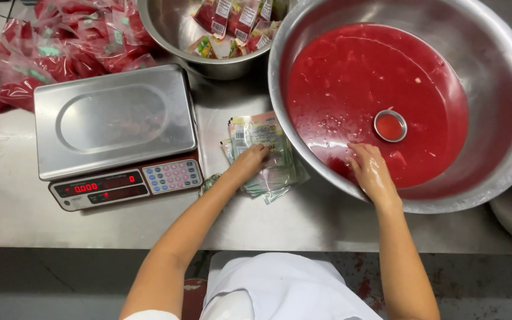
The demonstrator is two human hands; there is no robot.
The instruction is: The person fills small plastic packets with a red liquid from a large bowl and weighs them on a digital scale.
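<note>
- Bright, even overhead light falls across the steel table, leaving only soft, short shadows under the forearms.
- Glare streaks the rim of the large bowl and sheens the red liquid just beyond the right hand.
- Wide-angle bending curves the frame edges; detail stays mostly sharp, softening slightly toward the corners.

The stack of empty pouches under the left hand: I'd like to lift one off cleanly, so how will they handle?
The pouches look thin, flat and fanned unevenly, so probably floppy, light and apt to slide apart. The left hand presses on them.
</note>
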